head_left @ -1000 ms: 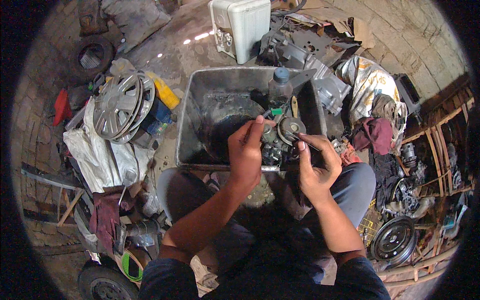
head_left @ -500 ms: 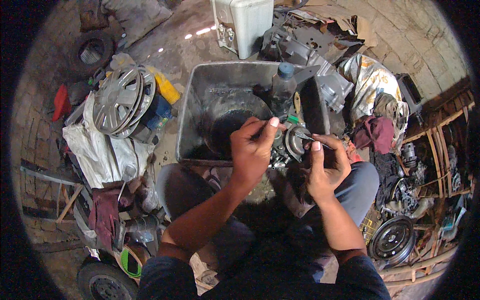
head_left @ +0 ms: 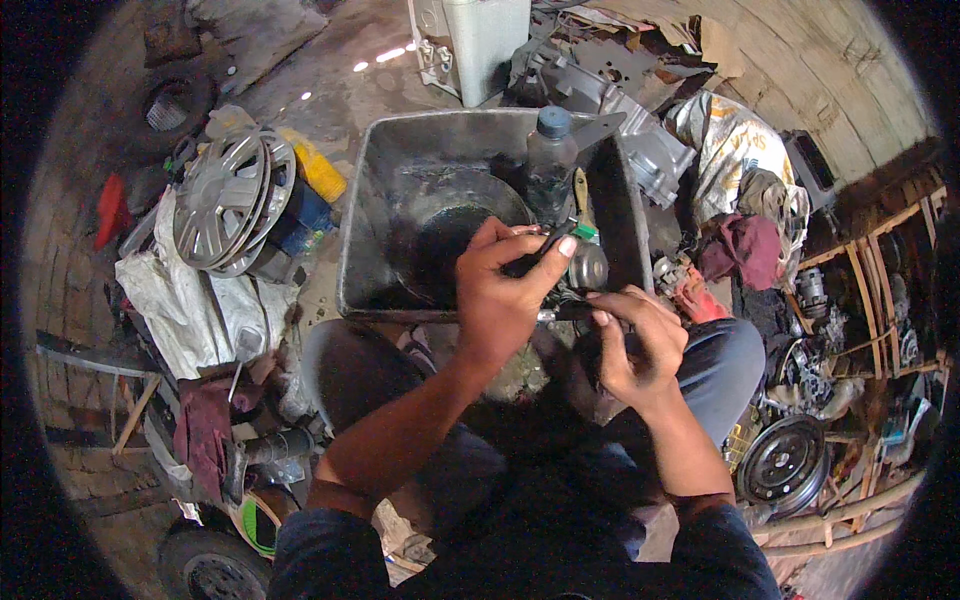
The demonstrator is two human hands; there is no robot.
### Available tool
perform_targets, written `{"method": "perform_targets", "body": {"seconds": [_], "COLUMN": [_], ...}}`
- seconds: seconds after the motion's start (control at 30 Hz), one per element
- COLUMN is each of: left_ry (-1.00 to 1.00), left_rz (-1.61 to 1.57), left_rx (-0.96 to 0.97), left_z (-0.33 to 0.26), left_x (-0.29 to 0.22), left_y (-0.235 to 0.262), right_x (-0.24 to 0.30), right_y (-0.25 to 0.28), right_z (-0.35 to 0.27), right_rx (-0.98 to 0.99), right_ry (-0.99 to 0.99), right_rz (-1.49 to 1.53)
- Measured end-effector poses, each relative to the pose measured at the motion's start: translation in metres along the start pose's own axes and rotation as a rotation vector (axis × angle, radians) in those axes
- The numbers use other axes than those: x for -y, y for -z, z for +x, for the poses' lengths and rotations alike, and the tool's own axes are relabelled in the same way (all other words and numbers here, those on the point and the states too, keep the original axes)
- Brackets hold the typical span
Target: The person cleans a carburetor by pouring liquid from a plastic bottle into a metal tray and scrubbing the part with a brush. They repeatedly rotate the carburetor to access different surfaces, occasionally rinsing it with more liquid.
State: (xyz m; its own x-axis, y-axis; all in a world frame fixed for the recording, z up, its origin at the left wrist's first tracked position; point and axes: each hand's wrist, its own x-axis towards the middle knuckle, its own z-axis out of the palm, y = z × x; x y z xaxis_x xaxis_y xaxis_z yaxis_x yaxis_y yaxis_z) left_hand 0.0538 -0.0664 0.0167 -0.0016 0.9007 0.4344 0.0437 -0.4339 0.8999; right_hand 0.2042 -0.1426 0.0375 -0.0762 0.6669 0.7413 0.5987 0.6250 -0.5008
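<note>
Over the near edge of a dark plastic tub (head_left: 352, 215), my left hand (head_left: 503, 292) is closed in a pinch between thumb and fingers. A small dark piece shows at its fingertips, too unclear to name. My right hand (head_left: 643, 345), lower and to the right, pinches a small thin metal part (head_left: 570, 296). Just beyond the two hands is a round grey metal part (head_left: 590, 267), partly hidden by the fingers. A brush (head_left: 583, 195) with a wooden handle and a clear bottle (head_left: 549, 165) with a blue cap are in the tub.
Silver wheel covers (head_left: 222, 200) lie on a white sack at the left. A grey metal casing (head_left: 650, 155) touches the tub's far right side, near a maroon cloth (head_left: 742, 250). Behind stands a white container (head_left: 485, 50). A black wheel rim (head_left: 785, 465) is at the lower right.
The view has shifted slightly. My right hand has lowered, bringing the thin metal part below and left of the round metal part. My left hand keeps its pinch, with a dark piece now showing at its fingertips.
</note>
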Motion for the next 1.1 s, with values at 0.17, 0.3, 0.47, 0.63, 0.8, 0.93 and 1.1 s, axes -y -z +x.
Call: {"method": "perform_targets", "body": {"seconds": [0.17, 0.3, 0.47, 0.63, 0.8, 0.93, 1.1], "left_ry": [-0.017, -0.015, 0.061, 0.049, 0.027, 0.062, 0.055], "left_rz": [0.018, 0.042, 0.071, 0.13, 0.143, 0.127, 0.149], "left_rx": [0.008, 0.0, -0.063, -0.095, -0.094, -0.094, -0.082], "left_z": [0.001, 0.001, 0.0, 0.003, 0.004, 0.004, 0.003], "left_x": [0.0, -0.002, -0.005, -0.012, -0.009, -0.007, -0.011], "left_y": [-0.002, -0.001, -0.001, -0.001, 0.001, 0.003, 0.004], "right_x": [-0.002, 0.001, 0.012, 0.015, 0.012, 0.008, -0.002], "right_y": [-0.003, -0.005, -0.006, -0.022, -0.013, -0.01, -0.025], "right_z": [-0.001, -0.001, -0.001, -0.005, -0.004, -0.005, -0.015], "right_rx": [0.067, 0.06, 0.137, 0.071, -0.069, -0.139, -0.251], "right_ry": [0.052, 0.056, -0.008, -0.199, -0.222, -0.189, -0.344], "right_rz": [-0.019, -0.136, -0.249, -0.014, -0.03, -0.043, 0.063]}}
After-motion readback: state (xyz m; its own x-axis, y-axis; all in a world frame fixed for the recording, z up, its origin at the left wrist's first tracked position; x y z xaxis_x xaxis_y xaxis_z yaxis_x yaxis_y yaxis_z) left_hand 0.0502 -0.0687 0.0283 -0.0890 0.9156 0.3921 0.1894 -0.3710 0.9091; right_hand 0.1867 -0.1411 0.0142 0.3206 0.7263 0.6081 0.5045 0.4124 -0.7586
